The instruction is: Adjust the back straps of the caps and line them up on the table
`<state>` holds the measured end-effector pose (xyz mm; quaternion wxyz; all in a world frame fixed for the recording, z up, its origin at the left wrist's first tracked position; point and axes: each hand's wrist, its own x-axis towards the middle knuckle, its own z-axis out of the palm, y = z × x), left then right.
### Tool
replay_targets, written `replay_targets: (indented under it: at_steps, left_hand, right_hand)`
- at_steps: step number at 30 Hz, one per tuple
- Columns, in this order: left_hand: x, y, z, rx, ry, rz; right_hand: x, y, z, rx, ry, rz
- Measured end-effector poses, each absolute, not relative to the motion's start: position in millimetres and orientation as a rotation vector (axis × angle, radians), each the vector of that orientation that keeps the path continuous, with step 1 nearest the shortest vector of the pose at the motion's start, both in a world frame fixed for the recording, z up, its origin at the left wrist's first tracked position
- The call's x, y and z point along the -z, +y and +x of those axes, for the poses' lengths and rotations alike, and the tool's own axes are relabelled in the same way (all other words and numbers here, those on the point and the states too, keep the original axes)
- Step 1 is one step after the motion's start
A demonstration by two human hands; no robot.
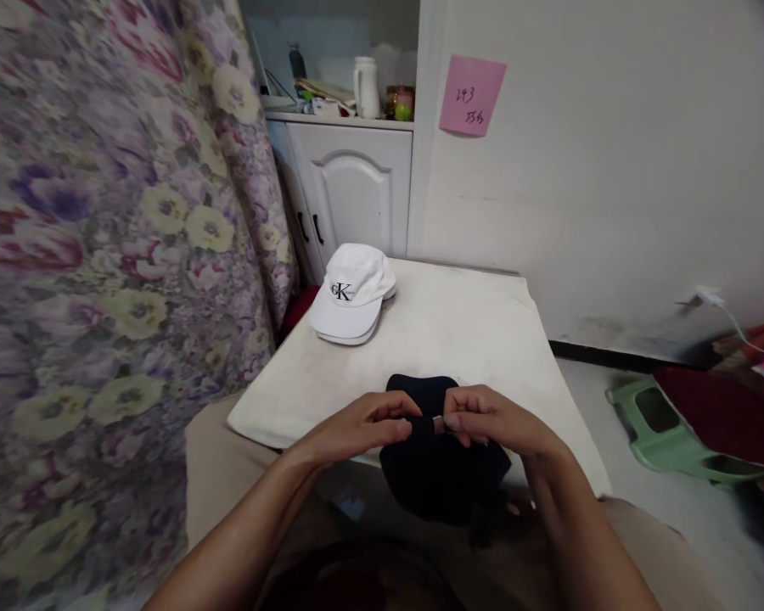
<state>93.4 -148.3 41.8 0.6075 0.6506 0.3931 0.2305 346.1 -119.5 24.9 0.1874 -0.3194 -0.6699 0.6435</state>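
A dark cap lies at the table's near edge, its far part on the tabletop and the rest over my lap. Across its back runs a dark strap with a small metal buckle. My left hand has the strap between thumb and fingers, left of the buckle. Right at the buckle, my right hand pinches the strap's other side. A white cap with black letters on its front sits farther back on the table; a second brim shows beneath it, so caps appear stacked there.
The table has a cream cover. A flowered curtain hangs close on the left. Behind stands a white cabinet with a white jug on top. A pink note is on the wall, and a green stool stands at right.
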Motion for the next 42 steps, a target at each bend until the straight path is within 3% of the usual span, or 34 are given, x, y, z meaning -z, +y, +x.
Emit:
replay_targets:
  at_steps: [42]
  left_hand:
    - [-24, -146, 119, -0.592, 1.002, 1.271]
  right_hand:
    - [-26, -119, 341, -1.931, -1.679, -0.758]
